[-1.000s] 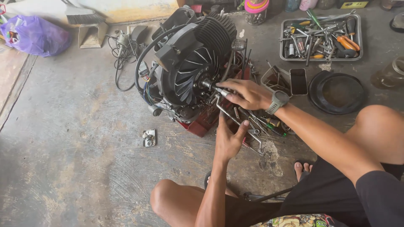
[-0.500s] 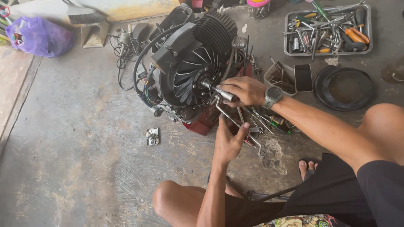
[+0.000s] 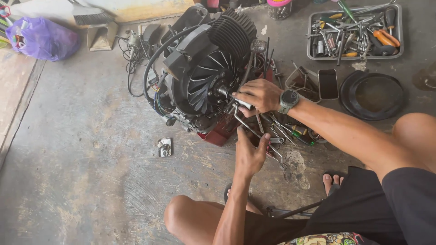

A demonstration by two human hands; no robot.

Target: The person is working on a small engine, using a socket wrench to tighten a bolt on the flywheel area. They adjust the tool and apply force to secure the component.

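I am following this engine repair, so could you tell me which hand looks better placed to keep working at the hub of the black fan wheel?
Probably the right hand: it already rests at the fan wheel hub. The left hand sits lower, gripping a metal tool.

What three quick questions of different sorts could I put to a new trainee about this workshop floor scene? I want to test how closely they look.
1. True or false: the right hand rests at the hub of the black engine fan.
2. Multiple choice: the tool tray lies (A) at the top right, (B) at the bottom left, (C) on the person's knee.
3. Fill in: the left hand grips a long metal ____ below the engine.

Key: 1 true; 2 A; 3 wrench, as far as its shape shows.
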